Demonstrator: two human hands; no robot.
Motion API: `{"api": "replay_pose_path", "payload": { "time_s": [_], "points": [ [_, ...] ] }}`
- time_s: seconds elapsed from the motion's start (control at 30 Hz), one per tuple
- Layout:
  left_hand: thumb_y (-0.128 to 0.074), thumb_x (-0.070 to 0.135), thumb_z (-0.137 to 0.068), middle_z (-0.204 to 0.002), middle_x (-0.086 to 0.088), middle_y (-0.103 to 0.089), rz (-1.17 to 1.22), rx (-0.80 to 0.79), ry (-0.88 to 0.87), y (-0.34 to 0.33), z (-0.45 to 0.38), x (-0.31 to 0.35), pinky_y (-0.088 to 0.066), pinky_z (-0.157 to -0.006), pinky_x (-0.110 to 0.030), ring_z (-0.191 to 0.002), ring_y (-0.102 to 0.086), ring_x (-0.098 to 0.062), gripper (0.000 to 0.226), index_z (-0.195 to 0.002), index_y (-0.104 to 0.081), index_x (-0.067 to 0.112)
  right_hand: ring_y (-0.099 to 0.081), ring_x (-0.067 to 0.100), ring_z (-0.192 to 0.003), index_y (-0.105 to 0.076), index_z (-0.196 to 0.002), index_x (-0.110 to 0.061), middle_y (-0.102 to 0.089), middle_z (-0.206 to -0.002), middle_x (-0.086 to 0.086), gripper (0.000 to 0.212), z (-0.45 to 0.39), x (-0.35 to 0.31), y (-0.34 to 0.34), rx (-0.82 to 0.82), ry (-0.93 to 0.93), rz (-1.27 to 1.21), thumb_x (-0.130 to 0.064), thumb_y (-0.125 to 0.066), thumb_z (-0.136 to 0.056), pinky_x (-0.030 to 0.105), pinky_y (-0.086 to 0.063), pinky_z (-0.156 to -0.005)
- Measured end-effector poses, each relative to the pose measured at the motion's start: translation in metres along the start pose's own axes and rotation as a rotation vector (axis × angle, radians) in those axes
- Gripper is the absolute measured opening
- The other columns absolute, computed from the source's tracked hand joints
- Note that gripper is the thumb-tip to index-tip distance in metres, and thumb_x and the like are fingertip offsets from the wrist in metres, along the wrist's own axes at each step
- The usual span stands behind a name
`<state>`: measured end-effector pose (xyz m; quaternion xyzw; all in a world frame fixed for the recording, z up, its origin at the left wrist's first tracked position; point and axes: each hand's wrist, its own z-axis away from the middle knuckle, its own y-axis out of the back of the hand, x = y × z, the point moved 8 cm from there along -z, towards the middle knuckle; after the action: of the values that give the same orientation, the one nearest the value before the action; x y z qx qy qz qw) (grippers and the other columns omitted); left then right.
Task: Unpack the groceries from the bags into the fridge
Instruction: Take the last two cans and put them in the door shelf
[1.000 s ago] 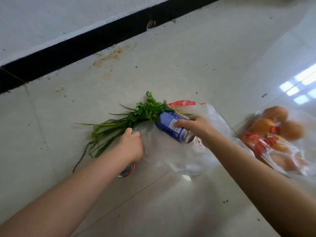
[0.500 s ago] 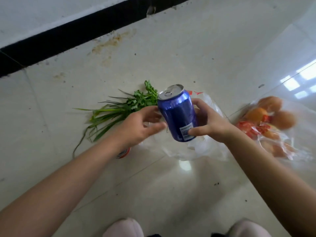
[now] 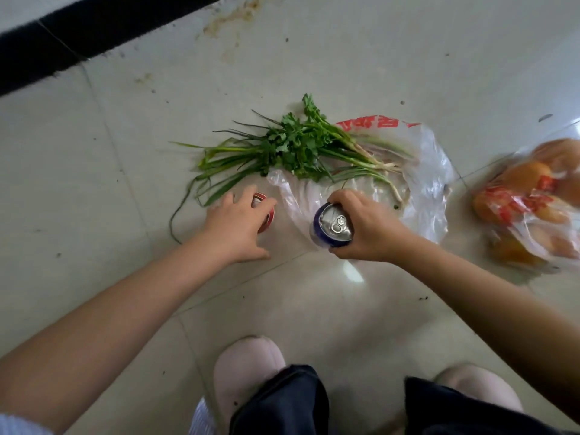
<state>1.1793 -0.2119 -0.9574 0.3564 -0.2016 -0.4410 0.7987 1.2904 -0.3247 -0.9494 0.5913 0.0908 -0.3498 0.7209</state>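
Note:
My right hand (image 3: 365, 227) grips a blue drinks can (image 3: 332, 226) upright, low over the tiled floor at the near edge of a clear plastic bag (image 3: 426, 183) with red print. My left hand (image 3: 237, 224) hovers with fingers spread over a red can (image 3: 266, 211) standing on the floor; most of that can is hidden under the hand, and contact is unclear. A bunch of coriander and spring onions (image 3: 295, 149) lies on the floor, its stems over the clear bag.
A second clear bag of round orange fruit (image 3: 530, 199) lies at the right. A black skirting strip (image 3: 94, 29) runs along the wall at the top left. My two slippered feet (image 3: 248, 372) stand at the bottom.
The blue can came out of the bag, was held up between both hands, and is now lowered upright by the right hand alone. My left hand moved left over the red can.

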Motion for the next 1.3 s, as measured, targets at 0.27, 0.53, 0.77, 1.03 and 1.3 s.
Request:
{"api": "replay_pose_path", "payload": {
  "time_s": [0.27,0.53,0.77,1.03,1.3],
  "points": [
    [-0.075,0.023,-0.074,-0.131,-0.01,-0.038,0.116,0.051,0.026,0.002,-0.017,0.002,-0.046,-0.088,-0.039,-0.117,-0.046,-0.034,0.071,-0.134,-0.037,0.024,-0.05,0.032,-0.111,-0.046,-0.127,-0.008,-0.052,-0.125,0.011,0.07,-0.005,-0.002,0.002,-0.031,0.0,0.126,-0.026,-0.076,-0.065,0.038,-0.045,-0.086],
    [-0.072,0.025,-0.072,-0.126,-0.007,-0.043,0.182,0.072,-0.034,0.074,0.049,0.053,-0.047,-0.084,-0.036,-0.113,-0.049,-0.03,0.068,-0.132,-0.04,0.027,-0.058,0.04,-0.088,-0.062,-0.111,-0.01,-0.061,-0.1,0.018,0.064,0.034,-0.032,0.082,0.117,-0.092,0.036,-0.022,-0.08,-0.051,0.041,-0.051,-0.065],
    [-0.074,0.025,-0.071,-0.124,-0.009,-0.043,0.152,0.062,-0.116,0.196,0.14,0.113,-0.044,-0.076,-0.035,-0.11,-0.051,-0.032,0.069,-0.131,-0.04,0.027,-0.053,0.036,-0.106,-0.057,-0.118,-0.012,-0.056,-0.114,0.014,0.062,0.114,-0.074,0.22,0.267,-0.262,-0.025,-0.019,-0.077,-0.059,0.037,-0.046,-0.077],
    [-0.073,0.026,-0.072,-0.123,-0.01,-0.046,0.035,0.117,-0.31,0.387,0.263,0.196,-0.047,-0.079,-0.035,-0.106,-0.055,-0.032,0.067,-0.131,-0.04,0.026,-0.056,0.039,-0.098,-0.062,-0.112,-0.011,-0.059,-0.107,0.016,0.062,0.233,-0.129,0.421,0.474,-0.44,-0.075,-0.017,-0.081,-0.053,0.034,-0.044,-0.075],
    [-0.069,0.037,-0.077,-0.113,-0.012,-0.054,-0.108,0.38,-0.674,0.549,0.405,0.347,-0.046,-0.072,-0.032,-0.095,-0.058,-0.034,0.056,-0.123,-0.039,0.027,-0.055,0.034,-0.101,-0.06,-0.116,-0.009,-0.056,-0.115,0.013,0.065,0.429,-0.178,0.589,0.833,-0.705,-0.139,-0.017,-0.08,-0.055,0.035,-0.048,-0.083]
  ]
}}
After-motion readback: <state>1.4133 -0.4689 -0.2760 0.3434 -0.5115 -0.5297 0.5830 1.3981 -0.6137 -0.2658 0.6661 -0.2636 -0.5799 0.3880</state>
